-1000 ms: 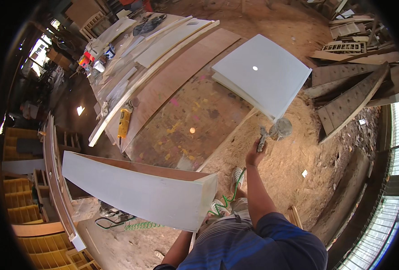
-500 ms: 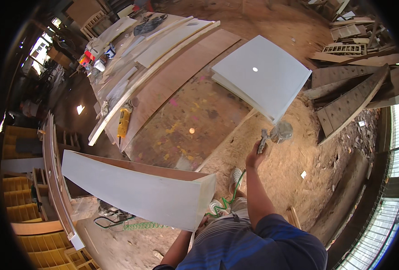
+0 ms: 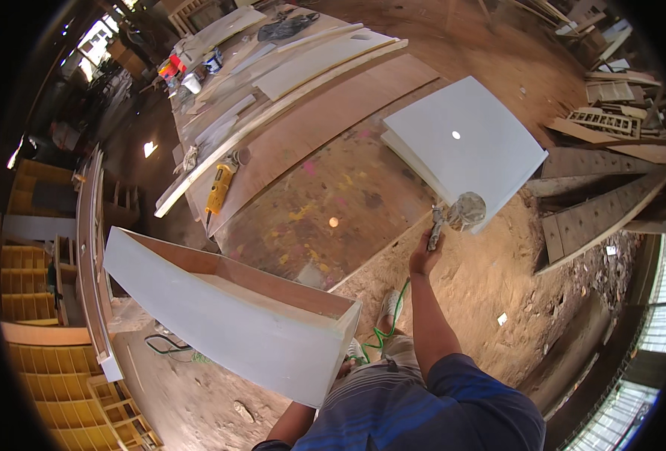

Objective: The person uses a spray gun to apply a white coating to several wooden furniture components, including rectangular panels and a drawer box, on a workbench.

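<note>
In my right hand (image 3: 424,260) is a spray gun (image 3: 436,219) with a round, paint-spattered cup (image 3: 467,211), the fingers closed around its handle. A green coiled air hose (image 3: 379,338) runs down past my legs. My left hand (image 3: 345,367) is mostly hidden behind the near end of a white-faced drawer (image 3: 235,319) and supports it there. The drawer's long white side faces me, and its bare brown inside shows along the top. Beyond the spray gun, a white box-like piece (image 3: 479,124) sits at the table's right end, partly covered by the cup.
A paint-stained worktable (image 3: 295,225) lies ahead, bearing long boards and a yellow angle grinder (image 3: 220,188). Yellow slatted pieces (image 3: 47,387) and an upright board (image 3: 92,263) stand at left. Wooden pieces (image 3: 603,203) and scrap lie at right.
The view has shifted, so the table appears farther right. The drawer has tipped, showing more of its inside. The spray gun now overlaps the white piece's near corner.
</note>
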Motion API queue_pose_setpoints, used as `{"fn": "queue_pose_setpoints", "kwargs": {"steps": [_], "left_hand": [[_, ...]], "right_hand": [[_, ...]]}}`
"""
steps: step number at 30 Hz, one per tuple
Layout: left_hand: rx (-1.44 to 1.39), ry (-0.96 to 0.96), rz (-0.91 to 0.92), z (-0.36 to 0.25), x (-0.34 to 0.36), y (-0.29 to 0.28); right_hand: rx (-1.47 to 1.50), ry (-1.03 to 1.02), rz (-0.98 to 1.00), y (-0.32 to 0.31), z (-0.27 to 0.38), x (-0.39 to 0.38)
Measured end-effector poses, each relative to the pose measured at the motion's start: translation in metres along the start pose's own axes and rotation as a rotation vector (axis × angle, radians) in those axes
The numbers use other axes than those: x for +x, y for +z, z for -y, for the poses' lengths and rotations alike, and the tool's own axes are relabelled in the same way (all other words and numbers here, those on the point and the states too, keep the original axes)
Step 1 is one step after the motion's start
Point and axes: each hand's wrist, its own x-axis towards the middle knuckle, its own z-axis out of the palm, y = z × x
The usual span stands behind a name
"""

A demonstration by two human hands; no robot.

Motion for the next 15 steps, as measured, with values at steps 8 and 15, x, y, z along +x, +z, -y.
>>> {"fn": "queue_pose_setpoints", "kwargs": {"steps": [8, 15], "left_hand": [[0.142, -0.056, -0.047, -0.047, 0.004, 0.016], [0.031, -0.072, -0.175, -0.053, 0.006, 0.038]], "right_hand": [[-0.001, -0.009, 0.076, 0.035, -0.003, 0.026], [0.048, -0.088, 0.137, 0.073, -0.005, 0.045]]}}
